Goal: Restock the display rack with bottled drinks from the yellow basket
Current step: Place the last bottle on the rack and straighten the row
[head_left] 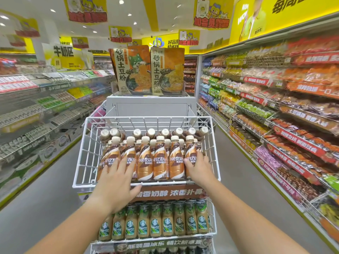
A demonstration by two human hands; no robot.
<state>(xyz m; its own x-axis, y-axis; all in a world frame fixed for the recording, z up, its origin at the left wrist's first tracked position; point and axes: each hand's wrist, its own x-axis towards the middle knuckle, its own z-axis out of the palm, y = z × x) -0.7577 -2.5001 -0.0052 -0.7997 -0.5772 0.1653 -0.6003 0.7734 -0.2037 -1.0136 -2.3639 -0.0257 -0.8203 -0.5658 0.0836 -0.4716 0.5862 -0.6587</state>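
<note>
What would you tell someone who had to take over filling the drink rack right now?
Left hand: flat and open against the front Nescafe bottles at the left end of the row, holding nothing.
Right hand: open, pressing the rightmost front bottle.
Top wire basket: looks full, front row upright, more bottles lying behind.
Starbucks bottles fill the tier below.
The yellow basket is not in view.
Left to do: probably only straighten the front row, then check the yellow basket for leftovers.
</note>
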